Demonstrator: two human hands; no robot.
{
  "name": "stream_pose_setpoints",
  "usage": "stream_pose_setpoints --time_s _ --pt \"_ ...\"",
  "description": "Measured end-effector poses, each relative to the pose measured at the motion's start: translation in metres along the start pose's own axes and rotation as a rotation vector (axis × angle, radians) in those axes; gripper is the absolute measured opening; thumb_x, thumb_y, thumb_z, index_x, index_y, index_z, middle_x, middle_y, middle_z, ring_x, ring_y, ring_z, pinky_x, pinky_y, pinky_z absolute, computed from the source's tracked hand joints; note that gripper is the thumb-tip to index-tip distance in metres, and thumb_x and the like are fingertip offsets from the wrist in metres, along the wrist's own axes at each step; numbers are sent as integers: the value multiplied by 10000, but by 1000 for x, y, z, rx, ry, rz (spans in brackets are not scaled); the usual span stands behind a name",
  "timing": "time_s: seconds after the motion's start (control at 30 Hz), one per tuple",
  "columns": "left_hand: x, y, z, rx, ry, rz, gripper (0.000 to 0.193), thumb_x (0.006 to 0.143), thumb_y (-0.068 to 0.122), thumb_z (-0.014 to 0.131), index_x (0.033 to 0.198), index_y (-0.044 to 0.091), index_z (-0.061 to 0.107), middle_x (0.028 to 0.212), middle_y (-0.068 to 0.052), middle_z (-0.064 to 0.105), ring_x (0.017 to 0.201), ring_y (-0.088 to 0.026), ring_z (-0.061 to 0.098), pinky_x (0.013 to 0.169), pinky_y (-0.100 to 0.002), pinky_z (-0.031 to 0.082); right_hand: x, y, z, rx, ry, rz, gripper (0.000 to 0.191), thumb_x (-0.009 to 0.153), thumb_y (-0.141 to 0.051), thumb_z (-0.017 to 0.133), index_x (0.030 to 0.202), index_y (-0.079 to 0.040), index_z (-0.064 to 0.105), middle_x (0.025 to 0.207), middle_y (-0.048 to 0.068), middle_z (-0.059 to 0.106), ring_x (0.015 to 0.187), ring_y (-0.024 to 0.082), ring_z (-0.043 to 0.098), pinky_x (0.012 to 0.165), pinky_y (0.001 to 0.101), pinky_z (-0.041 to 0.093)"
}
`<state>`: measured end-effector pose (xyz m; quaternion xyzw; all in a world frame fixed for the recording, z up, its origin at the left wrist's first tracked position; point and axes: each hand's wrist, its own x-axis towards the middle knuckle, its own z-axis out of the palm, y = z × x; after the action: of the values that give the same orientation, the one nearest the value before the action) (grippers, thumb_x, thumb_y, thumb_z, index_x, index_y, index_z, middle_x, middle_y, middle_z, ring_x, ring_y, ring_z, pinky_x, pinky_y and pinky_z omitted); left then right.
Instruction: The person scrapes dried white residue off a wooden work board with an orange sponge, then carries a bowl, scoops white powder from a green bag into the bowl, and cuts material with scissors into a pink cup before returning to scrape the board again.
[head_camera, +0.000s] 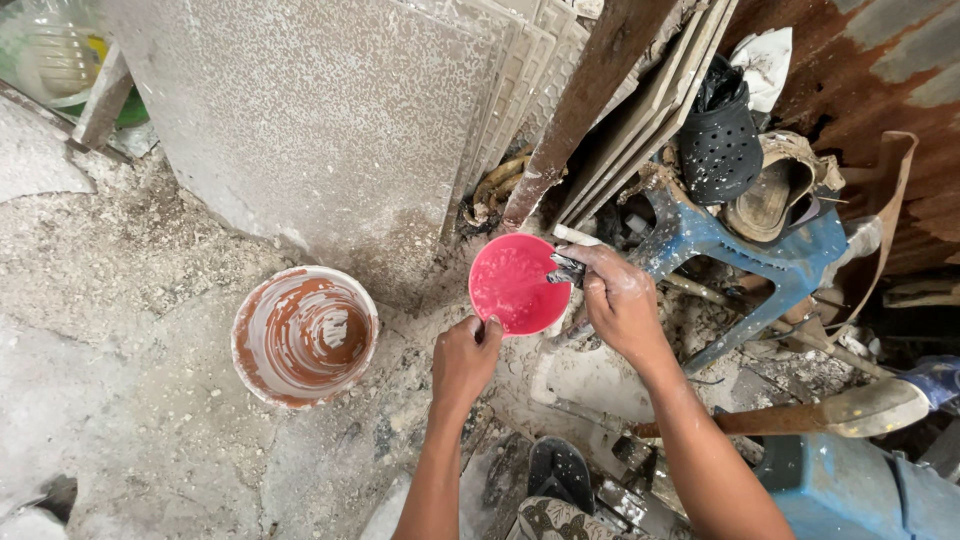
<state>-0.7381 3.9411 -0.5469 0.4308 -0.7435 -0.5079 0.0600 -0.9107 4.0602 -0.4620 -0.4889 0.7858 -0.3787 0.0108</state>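
So I'm crouched on the dusty floor (150, 420) with my left hand (465, 358) pinching the near rim of the little pink bowl (510, 285), fingers closed on the edge, thumb side up. The bowl is held just above the ground in front of the leaning grey slabs (330, 120), tipped so its open mouth faces up and toward me; you can see wet pale mix coating the inside.

My right hand (618, 300) is wrapped tight around a small scraper tool (567, 268), its messy end poking into the bowl at the right rim. The tool's long axis runs roughly left-right, working tip pointing left into the bowl, the rest buried in my fist.

Looks to me like I'm at the mixing/scraping stage, working stuff off the bowl wall. Next move probably wants a steady bowl and a sweep round the inside without flicking any out.

The bigger rust-brown bucket (305, 335) with white streaks sits to the left, well apart. Blue plastic stool (790, 260) and old sandals (770, 195) are piled on the right.
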Motion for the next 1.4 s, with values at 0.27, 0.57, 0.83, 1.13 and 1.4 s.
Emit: stream_pose_setpoints --time_s 0.27,0.57,0.83,1.13,1.4 --pt "2 -3 0 -31 -60 -83 392 983 360 569 843 31 729 642 -123 682 527 -209 617 562 -425 497 1 0 1 13 -3 33 410 908 51 457 1204 -74 711 1109 148 738 801 287 724 769 393 576" --pt "2 -5 4 -70 -14 -32 423 983 361 586 766 14 691 615 -110 655 533 -217 600 566 -432 481 0 -5 -1 18 -8 25 420 904 56 456 1214 -76 707 1139 154 734 840 290 723 786 399 573" --pt "1 -3 8 -56 7 -10 442 982 366 595 748 2 686 610 -122 649 531 -238 601 571 -438 472 0 -6 -2 41 -43 116 423 907 51 457 1215 -91 709 1103 137 736 729 268 708 742 391 573" --pt "0 -2 7 -72 41 25 442 989 379 591 779 8 705 597 -123 643 492 -223 589 539 -414 464 1 -6 -2 24 -11 3 427 903 60 456 1225 -74 702 1142 152 732 844 289 723 799 392 575" --pt "4 -11 9 -38 33 11 407 1000 319 600 752 10 691 579 -103 633 479 -187 555 516 -398 441 2 -9 -1 86 -75 210 404 932 33 431 1206 -88 702 1142 119 741 643 233 734 679 364 595"
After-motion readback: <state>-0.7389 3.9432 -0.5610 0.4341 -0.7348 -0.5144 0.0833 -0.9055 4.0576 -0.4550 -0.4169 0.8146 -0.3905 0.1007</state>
